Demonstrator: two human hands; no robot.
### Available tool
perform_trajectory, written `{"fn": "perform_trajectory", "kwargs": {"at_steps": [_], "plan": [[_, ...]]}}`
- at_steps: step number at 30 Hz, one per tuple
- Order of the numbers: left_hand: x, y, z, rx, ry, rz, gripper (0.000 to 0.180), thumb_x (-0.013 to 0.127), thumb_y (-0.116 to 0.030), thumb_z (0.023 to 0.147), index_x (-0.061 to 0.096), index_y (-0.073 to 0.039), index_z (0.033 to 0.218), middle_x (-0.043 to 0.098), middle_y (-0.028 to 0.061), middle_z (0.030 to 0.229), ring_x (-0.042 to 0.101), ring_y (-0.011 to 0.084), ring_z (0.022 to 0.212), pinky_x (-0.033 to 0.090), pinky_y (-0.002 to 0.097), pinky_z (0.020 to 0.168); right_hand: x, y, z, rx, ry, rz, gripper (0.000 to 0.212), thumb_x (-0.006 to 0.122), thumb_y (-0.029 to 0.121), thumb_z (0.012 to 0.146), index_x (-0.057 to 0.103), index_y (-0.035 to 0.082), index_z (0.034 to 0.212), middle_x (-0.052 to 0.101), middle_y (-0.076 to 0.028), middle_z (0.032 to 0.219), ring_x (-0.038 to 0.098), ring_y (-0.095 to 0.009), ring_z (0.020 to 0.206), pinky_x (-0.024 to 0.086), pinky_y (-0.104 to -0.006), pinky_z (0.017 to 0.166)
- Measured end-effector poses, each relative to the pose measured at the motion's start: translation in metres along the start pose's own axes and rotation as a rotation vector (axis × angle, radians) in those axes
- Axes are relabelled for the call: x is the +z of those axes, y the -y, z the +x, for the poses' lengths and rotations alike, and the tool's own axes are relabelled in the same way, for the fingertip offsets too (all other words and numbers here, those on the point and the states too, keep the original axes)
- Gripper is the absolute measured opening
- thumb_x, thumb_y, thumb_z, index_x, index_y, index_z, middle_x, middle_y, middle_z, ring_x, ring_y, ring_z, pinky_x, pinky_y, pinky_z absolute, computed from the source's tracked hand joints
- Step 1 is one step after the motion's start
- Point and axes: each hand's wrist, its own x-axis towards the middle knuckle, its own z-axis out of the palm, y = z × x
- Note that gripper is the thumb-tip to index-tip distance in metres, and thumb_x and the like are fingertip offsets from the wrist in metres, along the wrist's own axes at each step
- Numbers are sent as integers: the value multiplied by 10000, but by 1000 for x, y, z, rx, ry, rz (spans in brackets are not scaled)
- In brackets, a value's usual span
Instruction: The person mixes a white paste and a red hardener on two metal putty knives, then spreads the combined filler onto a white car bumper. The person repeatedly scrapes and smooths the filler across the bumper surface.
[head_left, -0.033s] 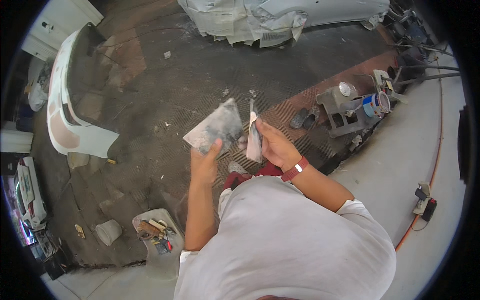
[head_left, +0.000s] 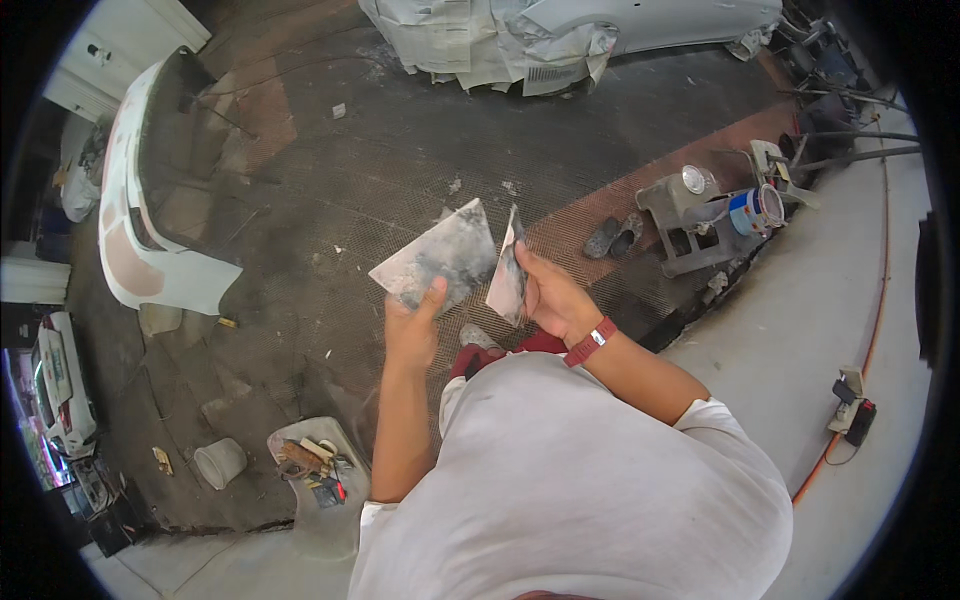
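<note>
My left hand (head_left: 411, 335) grips a stiff-looking pale sheet (head_left: 440, 252) by its lower edge, thumb on top. Dark grey smudges cover much of the sheet's face. Close on its right, a smaller pale piece (head_left: 509, 280) with similar dark smudges stands tilted, nearly edge-on, pinched in my right hand (head_left: 556, 298). Only a narrow gap shows between the two pieces. Their material is not plain from here. The fingers of my left hand are mostly hidden beneath the sheet.
A white car bumper (head_left: 117, 235) stands at left. A paper-masked car (head_left: 660, 25) is at the far side. At right, a grey step stool (head_left: 690, 262) bears cans, beside dark shoes (head_left: 613, 237). A tool-laden stool (head_left: 335, 520) and white bucket (head_left: 219, 464) sit at lower left.
The smaller piece in my right hand has turned to show more of its face. The sheet in my left hand has shifted slightly to the right, closer to it.
</note>
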Motion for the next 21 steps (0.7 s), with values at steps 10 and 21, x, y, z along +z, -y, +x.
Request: {"fn": "perform_trajectory", "kwargs": {"at_steps": [10, 21], "plan": [[100, 32, 9, 41, 186, 512, 363, 710, -258, 1038, 678, 22, 1266, 735, 71, 1165, 653, 162, 1085, 501, 335, 975, -73, 123, 7, -602, -210, -240, 398, 753, 295, 1001, 549, 39, 1227, 669, -117, 1111, 692, -165, 898, 609, -312, 738], [276, 102, 15, 45, 307, 754, 320, 729, -247, 1019, 711, 35, 1170, 756, 92, 1045, 679, 154, 987, 529, 336, 882, -226, 188, -50, -786, -455, -418, 520, 818, 246, 924, 503, 11, 1265, 668, -151, 1066, 673, -245, 1018, 548, -398, 883]]}}
